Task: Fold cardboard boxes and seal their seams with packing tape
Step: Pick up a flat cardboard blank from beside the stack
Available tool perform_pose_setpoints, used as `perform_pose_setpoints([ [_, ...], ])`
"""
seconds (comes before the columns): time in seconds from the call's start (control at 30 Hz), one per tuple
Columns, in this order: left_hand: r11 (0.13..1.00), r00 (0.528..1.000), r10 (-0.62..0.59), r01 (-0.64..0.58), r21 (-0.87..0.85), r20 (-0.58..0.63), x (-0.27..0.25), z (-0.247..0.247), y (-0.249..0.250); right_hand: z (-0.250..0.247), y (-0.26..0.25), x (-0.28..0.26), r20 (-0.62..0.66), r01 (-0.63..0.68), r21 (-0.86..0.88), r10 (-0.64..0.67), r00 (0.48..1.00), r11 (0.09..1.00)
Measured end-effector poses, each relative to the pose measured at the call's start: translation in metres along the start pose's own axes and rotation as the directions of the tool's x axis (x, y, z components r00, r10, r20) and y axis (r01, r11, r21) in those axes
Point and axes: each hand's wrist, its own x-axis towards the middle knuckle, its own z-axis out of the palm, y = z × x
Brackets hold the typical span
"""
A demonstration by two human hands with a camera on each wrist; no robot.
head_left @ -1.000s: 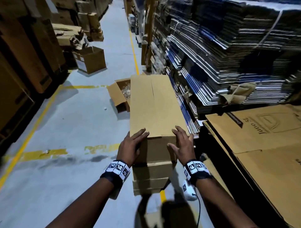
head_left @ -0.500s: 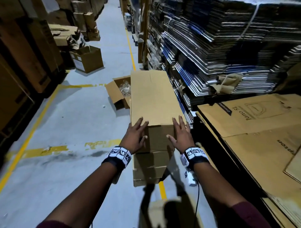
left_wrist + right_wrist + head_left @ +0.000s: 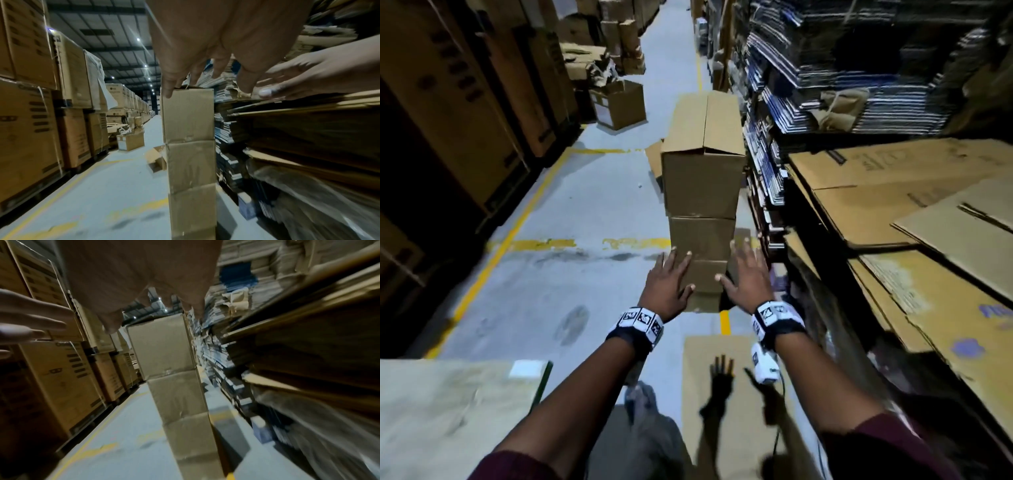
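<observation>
A stack of folded brown cardboard boxes (image 3: 702, 178) stands upright in the aisle, its top box showing a centre seam between closed flaps. The same stack (image 3: 189, 146) fills the middle of the left wrist view and also shows as the stack (image 3: 170, 369) in the right wrist view. My left hand (image 3: 671, 277) and right hand (image 3: 744, 274) hover in front of the lower boxes, fingers spread and straight, holding nothing. Neither hand plainly touches the cardboard. Their shadows fall on a flat cardboard sheet (image 3: 722, 411) below. No tape is in view.
Flat cardboard sheets (image 3: 893, 205) pile up at the right, with racks of flattened cartons (image 3: 842, 68) behind. Tall boxes (image 3: 465, 102) line the left. An open box (image 3: 619, 102) sits on the grey floor (image 3: 568, 205) farther down the aisle. A pale surface (image 3: 448, 411) lies bottom left.
Both hands have come off the top box's near edge and drawn back and down. The view has backed away, so the whole stack now shows.
</observation>
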Motion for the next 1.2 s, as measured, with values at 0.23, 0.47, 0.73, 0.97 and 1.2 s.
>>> perform_pose_setpoints([
  [0.23,0.999,0.998,-0.008,0.01,-0.036,0.055,-0.087,0.052,0.025,0.04,0.008,-0.122,0.137,-0.069,0.07,0.059,0.989,0.995],
  [0.47,0.988,0.982,-0.081,0.102,-0.118,0.169,-0.121,0.214,-0.022,0.2,0.06,-0.176,0.254,-0.175,0.024,0.163,0.953,0.984],
  [0.73,0.995,0.953,-0.078,0.091,-0.031,0.294,-0.153,0.509,-0.132,0.469,0.171,-0.195,0.298,-0.179,-0.111,0.205,0.932,0.977],
  [0.97,0.973,0.859,-0.231,0.219,0.079,0.457,-0.151,0.716,-0.223,0.656,0.263,-0.171,0.275,-0.03,-0.188,0.082,0.958,0.982],
  [1.2,0.823,0.741,-0.366,0.54,-0.177,0.563,-0.141,0.774,-0.245,0.731,0.287,-0.151,0.366,-0.019,-0.238,0.108,0.924,0.971],
])
